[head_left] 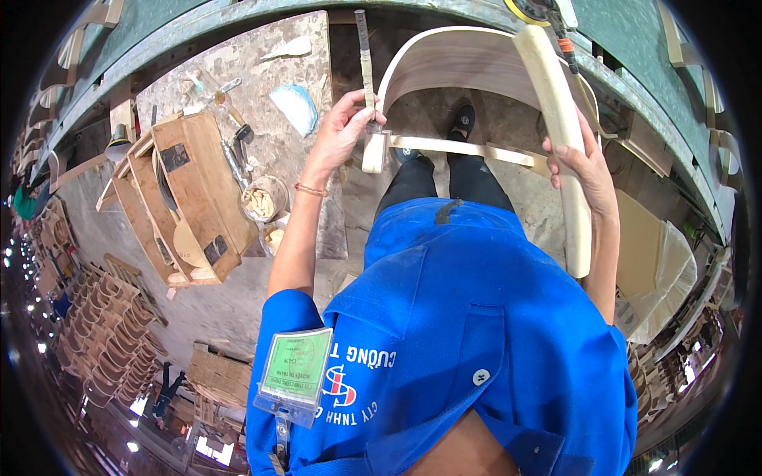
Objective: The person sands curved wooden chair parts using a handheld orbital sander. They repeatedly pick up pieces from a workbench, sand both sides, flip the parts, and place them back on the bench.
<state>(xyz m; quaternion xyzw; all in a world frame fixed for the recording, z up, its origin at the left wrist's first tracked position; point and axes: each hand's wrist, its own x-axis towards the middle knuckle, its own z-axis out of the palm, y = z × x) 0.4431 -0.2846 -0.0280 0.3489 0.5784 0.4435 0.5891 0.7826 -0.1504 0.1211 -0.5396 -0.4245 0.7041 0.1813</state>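
R hand (583, 159) is wrapped round the pale wood rail (573, 206), long axis fore-aft; L hand (348, 129) pinches a slim bar (364, 55). The curved wood frame (452, 57) lies btwn 'em, bowing away, L hand by its L end.

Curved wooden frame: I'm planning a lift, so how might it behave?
The wooden frame is probably stiff, since its wood holds a smooth curve. It may feel light for its size, being thin-walled and open inside.
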